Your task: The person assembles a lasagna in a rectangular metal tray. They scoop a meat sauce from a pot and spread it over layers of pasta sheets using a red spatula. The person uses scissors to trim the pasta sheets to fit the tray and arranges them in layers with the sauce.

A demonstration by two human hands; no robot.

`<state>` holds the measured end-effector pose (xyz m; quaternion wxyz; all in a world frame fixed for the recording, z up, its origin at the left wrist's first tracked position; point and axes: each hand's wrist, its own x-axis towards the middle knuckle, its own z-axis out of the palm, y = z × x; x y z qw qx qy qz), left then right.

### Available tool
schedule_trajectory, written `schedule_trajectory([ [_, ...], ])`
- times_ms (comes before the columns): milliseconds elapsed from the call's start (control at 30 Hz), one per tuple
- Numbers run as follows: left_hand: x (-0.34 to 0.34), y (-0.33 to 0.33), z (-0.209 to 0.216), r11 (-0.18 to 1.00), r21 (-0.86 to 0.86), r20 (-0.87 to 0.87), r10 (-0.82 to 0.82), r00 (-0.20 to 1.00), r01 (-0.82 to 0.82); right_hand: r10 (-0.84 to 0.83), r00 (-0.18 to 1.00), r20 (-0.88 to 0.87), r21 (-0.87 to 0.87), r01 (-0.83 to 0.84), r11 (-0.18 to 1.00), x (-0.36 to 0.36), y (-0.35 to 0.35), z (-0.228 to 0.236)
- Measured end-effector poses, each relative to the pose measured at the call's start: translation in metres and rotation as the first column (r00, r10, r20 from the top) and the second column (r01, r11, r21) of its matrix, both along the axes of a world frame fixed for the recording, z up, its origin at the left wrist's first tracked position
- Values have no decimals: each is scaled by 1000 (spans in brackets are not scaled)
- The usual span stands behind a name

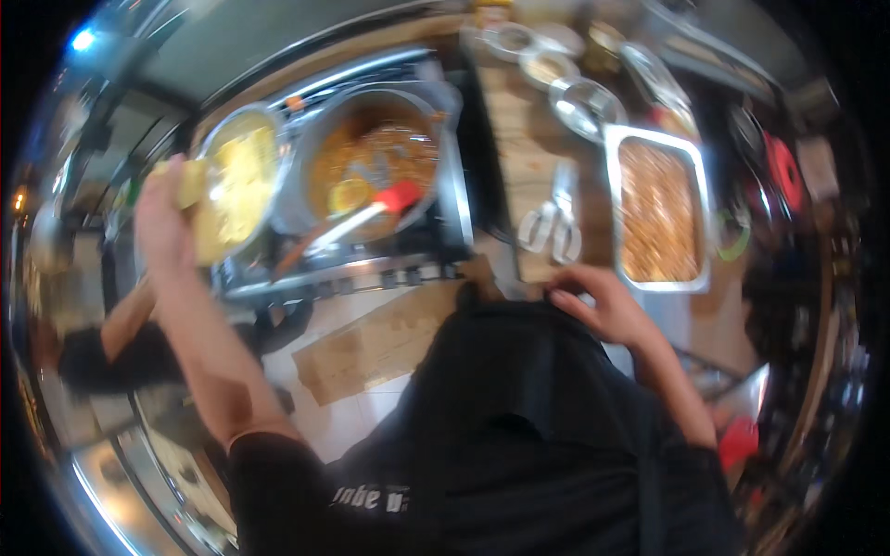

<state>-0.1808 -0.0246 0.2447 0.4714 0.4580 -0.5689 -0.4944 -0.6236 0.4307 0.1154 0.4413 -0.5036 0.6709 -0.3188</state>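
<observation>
On the stove at upper left: a large round steel pot point(371, 157) of orange-brown stew, a pale round slice floating in it, stands on the burner. Beside it, touching or nearly touching its left rim, a round shiny metal bowl point(236, 181) of yellow contents is tipped up on edge, open face toward the camera. Left hand point(165, 222): raised at the bowl's left rim, fingers closed around a pale yellow piece point(190, 181) held against that rim; what the piece is cannot be told. A red-headed spatula with a pale long handle point(366, 213) rests in the pot, head up and right over the stew, handle slanting down and left across the pot's near rim. Right hand point(603, 301): low at the wooden tabletop point(519, 130) edge, fingers curled, pinching the black garment point(519, 389) at the person's front. Metal tongs point(556, 222) lie on the tabletop just beyond that hand, long axis running away from the person. Right of them, a rectangular steel tray point(654, 208) of brown food, long axis likewise. Farther back, several small round metal bowls point(579, 102).
</observation>
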Motion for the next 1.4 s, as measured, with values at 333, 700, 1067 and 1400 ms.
schedule_trajectory([
  [333, -276, 200, 57, 920, -4, -175, -386, 906, 392, 80, 284, 955, -57, -86, 995, -84, -31, -7],
  [700, -420, 392, -110, 758, 502, 88, -524, 847, 416, -548, 370, 751, 288, 563, 775, -260, 30, -58],
  [1067, -448, 440, -173, 665, 657, 139, -571, 809, 356, -63, 919, -390, -332, -76, 940, -319, -79, -83],
  [1400, -458, 454, -159, 845, 423, 619, -533, 577, 328, -4, 836, -549, -259, -165, 952, -298, -77, -70],
])
